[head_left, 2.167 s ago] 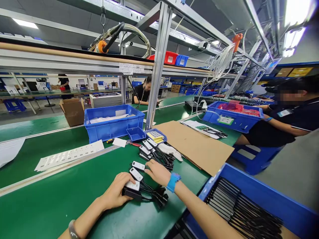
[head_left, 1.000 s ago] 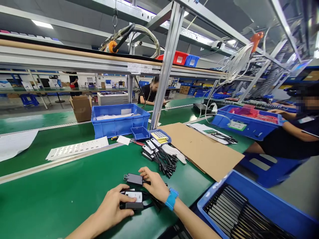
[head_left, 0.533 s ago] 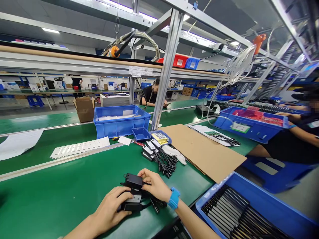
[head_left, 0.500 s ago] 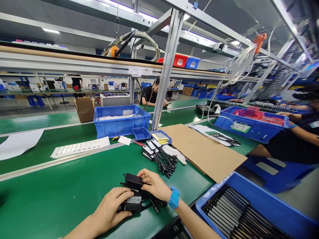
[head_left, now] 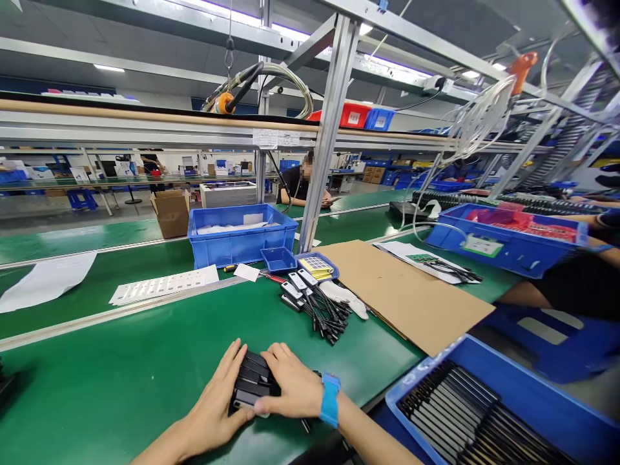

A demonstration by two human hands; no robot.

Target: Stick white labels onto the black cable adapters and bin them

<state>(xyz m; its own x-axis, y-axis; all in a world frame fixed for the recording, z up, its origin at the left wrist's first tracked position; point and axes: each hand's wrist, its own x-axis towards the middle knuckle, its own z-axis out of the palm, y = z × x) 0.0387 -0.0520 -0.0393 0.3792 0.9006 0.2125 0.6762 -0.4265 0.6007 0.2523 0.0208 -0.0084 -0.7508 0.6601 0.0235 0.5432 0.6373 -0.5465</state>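
Note:
Several small black rectangular devices with cable tails (head_left: pixel 252 374) stand pressed together in a stack on the green table. My left hand (head_left: pixel 217 397) closes on the stack's left side, fingers along its far edge and thumb at the near end. From the right, my right hand (head_left: pixel 293 384) grips the same devices, its thumb at their near corner. A blue band (head_left: pixel 330 400) circles my right wrist. Most of the cables are hidden under that hand. Beyond lies a pile of similar devices with white-grey faces and black cables (head_left: pixel 314 300).
At lower right, a blue bin (head_left: pixel 421 361) holds rows of black-and-silver devices. Cardboard (head_left: pixel 402 290) lies on the right of the table. Farther back stand a blue crate (head_left: pixel 242 245), a small blue tray (head_left: pixel 279 259) and a metal post (head_left: pixel 328 129). People sit beyond and at right.
The devices, spread and uneven before, are now squeezed into a tighter stack. My right hand has come down and nearer over them; my left hand has straightened along their side.

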